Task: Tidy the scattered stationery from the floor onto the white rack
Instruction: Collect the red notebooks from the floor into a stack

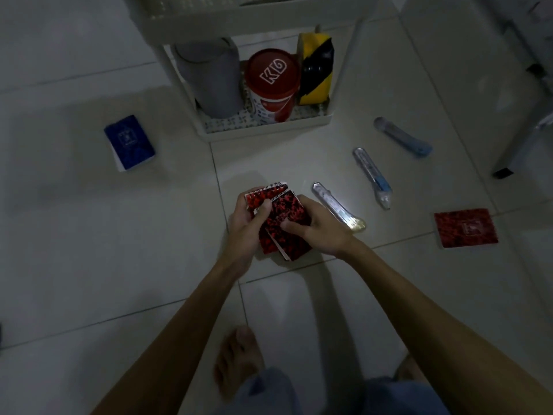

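Both hands hold a small stack of red-and-black spiral notebooks [282,218] above the floor in the middle of the view. My left hand [245,227] grips the stack's left side with its thumb on the top cover. My right hand [314,227] grips the right side, thumb pressed on the cover. Another red notebook [466,227] lies on the tiles at the right. A blue notebook [129,142] lies at the left. Three utility cutters lie on the floor: a yellow-ended cutter [338,208], a blue cutter [372,176] and a farther blue cutter [402,136]. The white rack [266,130] stands ahead.
The rack's bottom shelf holds a grey cylinder [209,76], a red-lidded tub [273,85] and a yellow-black tape roll [315,68]. An upper shelf [239,16] crosses the top of the view. My bare foot [238,359] is on the tiles below. A dark furniture foot [504,172] stands at the right.
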Demonstrator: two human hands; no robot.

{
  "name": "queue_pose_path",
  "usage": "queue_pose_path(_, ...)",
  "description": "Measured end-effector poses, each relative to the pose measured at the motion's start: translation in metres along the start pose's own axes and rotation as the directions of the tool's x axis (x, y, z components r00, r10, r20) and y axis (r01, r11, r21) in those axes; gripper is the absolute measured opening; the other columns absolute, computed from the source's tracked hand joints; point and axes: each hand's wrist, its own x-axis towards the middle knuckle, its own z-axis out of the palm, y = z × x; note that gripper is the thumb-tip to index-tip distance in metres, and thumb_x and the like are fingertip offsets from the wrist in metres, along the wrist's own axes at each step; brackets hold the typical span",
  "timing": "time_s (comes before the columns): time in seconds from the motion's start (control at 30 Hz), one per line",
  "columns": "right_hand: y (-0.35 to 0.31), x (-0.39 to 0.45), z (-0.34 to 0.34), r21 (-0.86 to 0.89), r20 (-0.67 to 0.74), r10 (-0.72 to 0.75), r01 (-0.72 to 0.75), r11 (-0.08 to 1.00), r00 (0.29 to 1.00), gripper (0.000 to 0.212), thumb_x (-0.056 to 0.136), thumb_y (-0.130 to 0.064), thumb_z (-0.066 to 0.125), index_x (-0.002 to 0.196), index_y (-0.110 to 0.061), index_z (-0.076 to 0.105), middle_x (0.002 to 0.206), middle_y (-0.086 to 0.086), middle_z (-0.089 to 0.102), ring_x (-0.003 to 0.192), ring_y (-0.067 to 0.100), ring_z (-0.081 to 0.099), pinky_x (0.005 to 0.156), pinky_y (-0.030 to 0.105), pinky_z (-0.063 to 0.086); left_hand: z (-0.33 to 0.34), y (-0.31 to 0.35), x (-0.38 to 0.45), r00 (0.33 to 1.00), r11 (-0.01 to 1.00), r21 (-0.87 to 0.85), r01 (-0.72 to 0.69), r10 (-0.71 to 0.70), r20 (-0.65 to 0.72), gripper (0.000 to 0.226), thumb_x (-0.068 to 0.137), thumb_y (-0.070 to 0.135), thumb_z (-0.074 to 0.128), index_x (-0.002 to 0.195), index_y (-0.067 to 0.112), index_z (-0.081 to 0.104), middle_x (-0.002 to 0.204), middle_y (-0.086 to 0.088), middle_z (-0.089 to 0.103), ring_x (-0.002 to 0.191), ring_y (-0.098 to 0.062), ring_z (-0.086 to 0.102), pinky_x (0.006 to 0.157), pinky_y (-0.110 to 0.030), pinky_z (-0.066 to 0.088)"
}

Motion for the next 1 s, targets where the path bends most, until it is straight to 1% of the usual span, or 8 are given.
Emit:
queue_pose_path(0.1, 0.003, 0.007, 0.004, -0.058, 0.007, -0.039, 0.039, 0.998, 0.999, 0.041, 0.094, -0.024, 0.073, 0.13, -0.017, 0.055, 0.119, 0.003, 0.071, 0.11, 0.018, 0.071, 0.095, 0.047, 0.06, -0.019, 0.0, 0.005, 0.999, 1.0, 0.026, 0.006, -0.007, 0.052, 0.039, 0.093, 0.01, 0.072, 0.127, 0.009, 0.054, 0.121, -0.008, 0.07, 0.113, -0.02, 0.068, 0.093, -0.036, 0.058)
queue_pose_path(0.2, -0.003, 0.012, 0.006, -0.297, 0.058, -0.145, 0.156, 0.942, 0.988, 0.044, 0.096, -0.039, 0.07, 0.132, -0.021, 0.054, 0.119, 0.001, 0.068, 0.107, 0.018, 0.067, 0.092, 0.045, 0.058, -0.035, 0.006, 0.01, 0.994, 0.966, 0.252, -0.055, 0.029, 0.109, 0.048, 0.077, 0.015, 0.088, 0.107, 0.009, 0.051, 0.1, -0.006, 0.071, 0.091, -0.015, 0.07, 0.077, -0.03, 0.059)
queue_pose_path(0.3, -0.009, 0.019, 0.013, -0.694, 0.16, -0.314, 0.333, 0.639, 0.936, 0.049, 0.094, -0.042, 0.067, 0.135, -0.02, 0.053, 0.116, 0.006, 0.06, 0.103, 0.025, 0.059, 0.086, 0.045, 0.051, -0.047, 0.017, 0.017, 0.968, 0.797, 0.563, -0.221, 0.111, 0.223, 0.05, 0.072, 0.031, 0.093, 0.104, 0.022, 0.056, 0.094, 0.012, 0.071, 0.085, -0.003, 0.069, 0.071, -0.022, 0.055)
queue_pose_path(0.4, -0.017, 0.026, 0.018, -0.794, 0.14, -0.445, 0.369, 0.484, 0.885, 0.042, 0.088, -0.028, 0.074, 0.127, -0.016, 0.063, 0.11, 0.01, 0.063, 0.097, 0.031, 0.061, 0.079, 0.043, 0.049, -0.054, 0.021, 0.018, 0.941, 0.723, 0.616, -0.314, 0.148, 0.305, 0.042, 0.079, 0.032, 0.087, 0.108, 0.023, 0.059, 0.097, 0.015, 0.07, 0.088, 0.0, 0.068, 0.075, -0.022, 0.053)
queue_pose_path(0.57, 0.0, 0.028, 0.015, -0.742, -0.093, -0.497, 0.272, 0.612, 0.863, 0.043, 0.075, -0.023, 0.085, 0.114, -0.015, 0.07, 0.107, 0.009, 0.066, 0.094, 0.027, 0.061, 0.077, 0.039, 0.05, -0.063, -0.006, 0.016, 0.958, 0.773, 0.573, -0.273, 0.166, 0.233, 0.032, 0.09, 0.02, 0.078, 0.111, 0.016, 0.055, 0.109, 0.003, 0.07, 0.098, -0.012, 0.068, 0.087, -0.036, 0.059)
queue_pose_path(0.67, 0.019, 0.022, 0.023, -0.562, -0.19, -0.368, 0.206, 0.801, 0.91, 0.042, 0.079, -0.014, 0.078, 0.118, -0.013, 0.062, 0.11, 0.008, 0.061, 0.098, 0.023, 0.059, 0.083, 0.039, 0.053, -0.067, -0.028, 0.019, 0.95, 0.612, 0.73, -0.303, 0.252, 0.183, 0.04, 0.087, 0.037, 0.074, 0.115, 0.018, 0.052, 0.113, 0.002, 0.058, 0.098, -0.018, 0.059, 0.085, -0.048, 0.054)
queue_pose_path(0.8, 0.026, 0.022, 0.034, -0.376, -0.189, -0.304, 0.218, 0.901, 0.934, 0.033, 0.087, -0.001, 0.066, 0.112, -0.013, 0.048, 0.105, 0.009, 0.058, 0.093, 0.02, 0.059, 0.08, 0.035, 0.053, -0.065, -0.031, 0.021, 0.959, 0.616, 0.737, -0.279, 0.219, 0.181, 0.046, 0.087, 0.034, 0.077, 0.119, 0.024, 0.045, 0.115, -0.001, 0.06, 0.102, -0.021, 0.062, 0.087, -0.048, 0.057)
queue_pose_path(1.0, 0.012, 0.031, 0.018, -0.463, -0.027, -0.245, 0.205, 0.862, 0.969, 0.035, 0.092, -0.01, 0.068, 0.117, -0.012, 0.044, 0.108, 0.008, 0.056, 0.094, 0.021, 0.058, 0.075, 0.027, 0.045, -0.065, -0.006, 0.023, 0.969, 0.723, 0.657, -0.216, 0.076, 0.236, 0.031, 0.096, 0.024, 0.071, 0.114, 0.019, 0.047, 0.108, 0.0, 0.068, 0.098, -0.018, 0.069, 0.085, -0.046, 0.058)
